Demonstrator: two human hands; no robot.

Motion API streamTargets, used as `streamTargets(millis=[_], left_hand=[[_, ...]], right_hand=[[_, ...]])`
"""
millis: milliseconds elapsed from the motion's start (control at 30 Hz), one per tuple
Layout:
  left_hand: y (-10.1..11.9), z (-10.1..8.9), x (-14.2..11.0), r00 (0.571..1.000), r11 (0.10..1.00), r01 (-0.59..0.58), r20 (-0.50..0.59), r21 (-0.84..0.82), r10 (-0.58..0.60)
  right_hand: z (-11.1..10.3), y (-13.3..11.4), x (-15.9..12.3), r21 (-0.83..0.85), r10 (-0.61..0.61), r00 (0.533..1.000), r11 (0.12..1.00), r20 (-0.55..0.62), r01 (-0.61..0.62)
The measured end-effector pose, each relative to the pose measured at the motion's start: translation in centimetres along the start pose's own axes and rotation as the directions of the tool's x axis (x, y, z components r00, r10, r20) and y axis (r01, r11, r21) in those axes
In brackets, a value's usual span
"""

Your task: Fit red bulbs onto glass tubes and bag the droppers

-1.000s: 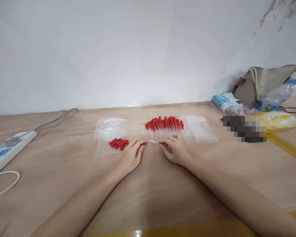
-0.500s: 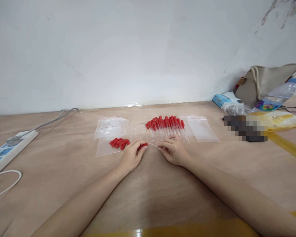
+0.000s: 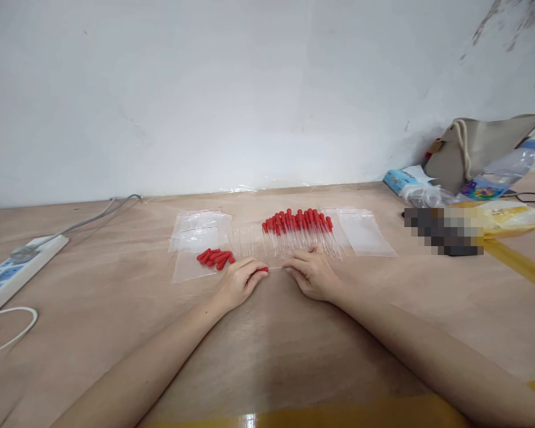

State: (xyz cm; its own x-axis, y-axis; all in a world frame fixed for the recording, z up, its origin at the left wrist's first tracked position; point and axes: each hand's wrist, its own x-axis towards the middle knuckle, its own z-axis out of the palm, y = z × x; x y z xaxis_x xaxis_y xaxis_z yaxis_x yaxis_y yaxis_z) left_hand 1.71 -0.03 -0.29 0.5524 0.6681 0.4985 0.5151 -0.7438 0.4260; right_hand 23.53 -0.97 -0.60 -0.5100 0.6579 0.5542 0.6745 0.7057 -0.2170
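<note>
My left hand (image 3: pixel 243 279) is closed around a red rubber bulb (image 3: pixel 263 270), with only its end showing past the fingertips. Between my hands runs a thin clear dropper tube (image 3: pixel 275 268), one end at the bulb and the other pinched in my right hand (image 3: pixel 312 273). Behind my right hand lie several assembled droppers (image 3: pixel 298 221) with red bulbs pointing away. Loose red bulbs (image 3: pixel 215 258) rest on a clear zip bag (image 3: pixel 191 270) left of my left hand. Several bare clear tubes (image 3: pixel 244 241) lie between the loose bulbs and the droppers.
More clear zip bags lie behind the loose bulbs, and another bag (image 3: pixel 368 235) is at the right. A white power strip (image 3: pixel 24 273) with a grey cable sits at far left. At right are a tissue pack (image 3: pixel 399 180), a plastic bottle (image 3: pixel 503 172) and a grey bag (image 3: pixel 494 139).
My left hand has turned slightly, and the bulb and tube have come down a little, the tube now lying nearly level. My right hand has barely moved.
</note>
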Motion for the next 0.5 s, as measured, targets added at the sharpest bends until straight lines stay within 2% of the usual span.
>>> streamTargets(millis=[300, 500], left_hand=[[0.16, 0.06, 0.03, 0.997, 0.998, -0.061, 0.047, 0.033, 0.06], [0.31, -0.02, 0.04, 0.995, 0.996, -0.076, 0.06, 0.037, 0.074]], right_hand=[[0.17, -0.81, 0.26, 0.018, 0.018, 0.997, 1.0, 0.078, -0.019], [0.35, -0.86, 0.31, 0.064, 0.03, 0.996, 0.997, 0.084, -0.036]])
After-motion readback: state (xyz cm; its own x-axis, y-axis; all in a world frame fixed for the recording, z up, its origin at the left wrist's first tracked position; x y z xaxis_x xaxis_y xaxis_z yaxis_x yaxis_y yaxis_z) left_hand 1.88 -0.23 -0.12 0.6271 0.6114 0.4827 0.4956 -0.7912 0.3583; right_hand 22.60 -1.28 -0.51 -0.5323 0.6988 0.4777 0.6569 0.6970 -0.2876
